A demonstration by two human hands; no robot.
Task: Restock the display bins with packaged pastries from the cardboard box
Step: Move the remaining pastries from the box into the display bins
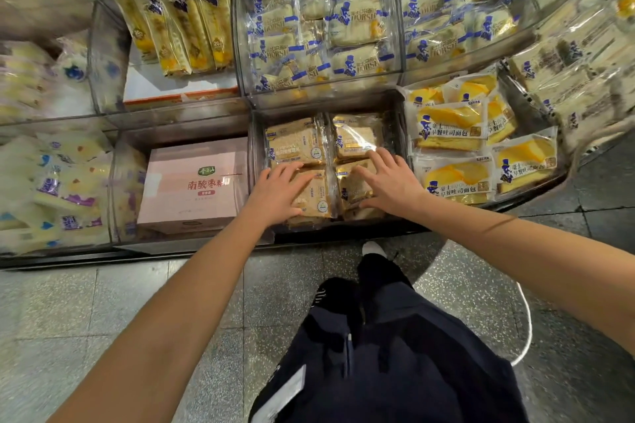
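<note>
Navy trousers (378, 354) fill the nearest ground at six o'clock, over a grey speckled floor (103, 319), with a white cable (525, 319) looping at four o'clock. From there both bare forearms reach up toward the middle of the view.

Both hands are wide and hold nothing. The left hand (280, 191) lies flat, fingers spread, on the near-left stack of gold-brown packets (302, 144). The right hand (388, 182) lies the same way on the near-right stack. These pastries sit four stacks to the lower middle bin (257, 137), two near and two far, and the bin looks close to full.

The step in hand reads as settling the stock. Done well, it means pressing evenly with flat palms so the soft cakes are not crushed, squaring each stack against the bin walls, and keeping the printed faces up.

At nine o'clock from the hands a pink carton (192, 182) rests in the neighbouring bin. I cannot tell whether it is the supply box, and no other cardboard box shows. At three o'clock lie yellow toast packets (450, 134), loosely spread.

Farther off, at twelve o'clock, an upper bin holds blue-printed packets (354, 24). At eleven o'clock long yellow packets (178, 17) lean in a row with bare shelf in front, which looks like the likeliest bin to need topping up.
</note>
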